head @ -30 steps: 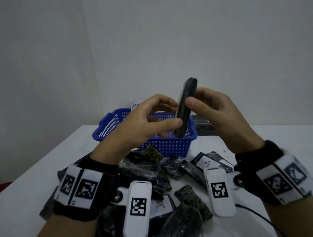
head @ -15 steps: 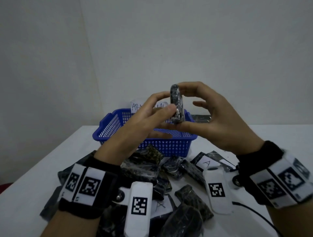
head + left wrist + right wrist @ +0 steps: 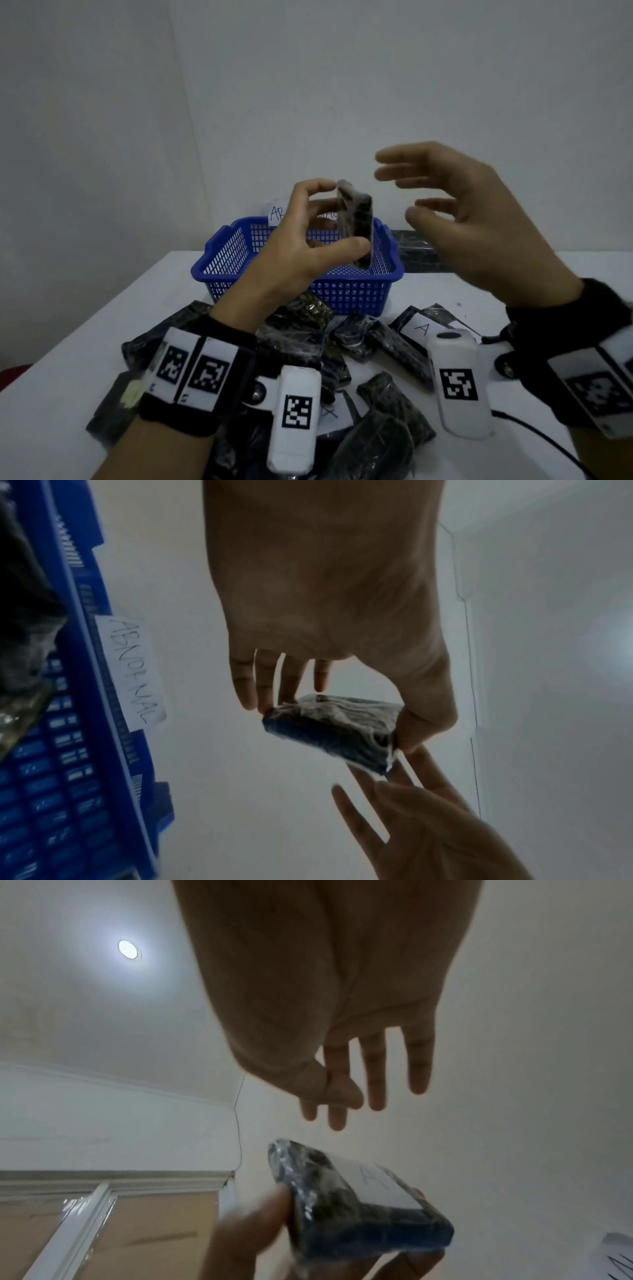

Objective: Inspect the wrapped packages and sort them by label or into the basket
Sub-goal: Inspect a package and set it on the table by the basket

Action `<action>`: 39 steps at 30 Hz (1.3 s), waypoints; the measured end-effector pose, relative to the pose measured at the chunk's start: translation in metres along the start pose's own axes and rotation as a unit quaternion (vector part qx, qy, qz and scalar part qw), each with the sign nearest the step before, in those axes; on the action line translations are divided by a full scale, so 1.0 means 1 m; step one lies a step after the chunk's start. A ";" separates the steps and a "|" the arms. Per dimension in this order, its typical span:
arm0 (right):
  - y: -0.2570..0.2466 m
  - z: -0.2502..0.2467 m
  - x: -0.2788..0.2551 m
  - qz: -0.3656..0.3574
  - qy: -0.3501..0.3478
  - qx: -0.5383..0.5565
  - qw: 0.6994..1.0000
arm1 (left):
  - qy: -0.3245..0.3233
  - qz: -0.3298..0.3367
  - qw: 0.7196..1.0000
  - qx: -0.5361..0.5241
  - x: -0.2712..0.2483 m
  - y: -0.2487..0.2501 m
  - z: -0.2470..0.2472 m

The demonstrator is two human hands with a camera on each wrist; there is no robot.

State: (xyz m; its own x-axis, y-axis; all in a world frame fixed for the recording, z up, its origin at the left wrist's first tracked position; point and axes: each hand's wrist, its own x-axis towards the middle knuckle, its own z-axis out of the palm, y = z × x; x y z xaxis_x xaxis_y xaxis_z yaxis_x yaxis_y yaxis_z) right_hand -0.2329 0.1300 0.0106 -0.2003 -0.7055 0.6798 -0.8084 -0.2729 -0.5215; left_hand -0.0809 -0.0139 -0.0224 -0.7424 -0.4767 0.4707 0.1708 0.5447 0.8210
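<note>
From the head view, the left hand (image 3: 308,253) holds a dark wrapped package (image 3: 356,226) upright above the blue basket (image 3: 356,294), thumb under its lower end and a fingertip on its upper end. The right hand (image 3: 479,219) floats to the right of the package, apart from it, fingers spread and gently bent, holding nothing. The basket stands on the white table (image 3: 68,359) at the far side, with a white paper label (image 3: 277,212) behind its far rim, partly hidden by the left hand. Nearer, between the two wrists, a heap of dark wrapped packages (image 3: 298,335) lies on the table; one of them on the right shows a white label marked A (image 3: 421,329). More dark packages (image 3: 411,250) lie beyond the basket's right end.

From the left wrist view, the left hand (image 3: 325,601) pinches the package (image 3: 335,731) between the thumb on one end and the fingertips (image 3: 267,696) on the other. The right hand (image 3: 428,831) is just below it with straight fingers; I cannot tell whether they touch the wrap. The basket (image 3: 113,750) runs down the left edge, its label (image 3: 131,669) reading ABNORMAL.

From the right wrist view, the right hand (image 3: 329,1001) hangs with straight, parted fingers, clear of the package (image 3: 356,1204). The package sits lower in the picture in the left hand (image 3: 250,1237), and a white label (image 3: 380,1185) on its face shows a faint letter, blurred, seemingly an A.
</note>
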 end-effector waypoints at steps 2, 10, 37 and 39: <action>-0.007 -0.002 -0.001 0.071 0.032 0.055 0.995 | -0.004 0.030 0.999 0.028 0.000 0.001 -0.002; -0.004 0.011 0.001 0.200 -0.123 0.138 0.962 | -0.043 0.091 0.992 0.075 0.000 -0.002 0.000; 0.023 0.021 0.001 0.005 -0.058 -0.011 0.998 | -0.009 0.046 0.980 -0.195 0.002 0.008 -0.005; 0.021 0.021 0.001 0.005 -0.052 -0.015 0.999 | -0.017 0.045 0.975 -0.215 0.000 0.008 -0.008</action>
State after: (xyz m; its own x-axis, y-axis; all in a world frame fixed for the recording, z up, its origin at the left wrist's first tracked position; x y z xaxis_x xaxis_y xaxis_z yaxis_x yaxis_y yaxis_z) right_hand -0.2384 0.1102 -0.0100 -0.1507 -0.7732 0.6159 -0.8228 -0.2472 -0.5117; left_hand -0.0744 -0.0152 -0.0127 -0.7318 -0.4138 0.5415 0.4866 0.2391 0.8403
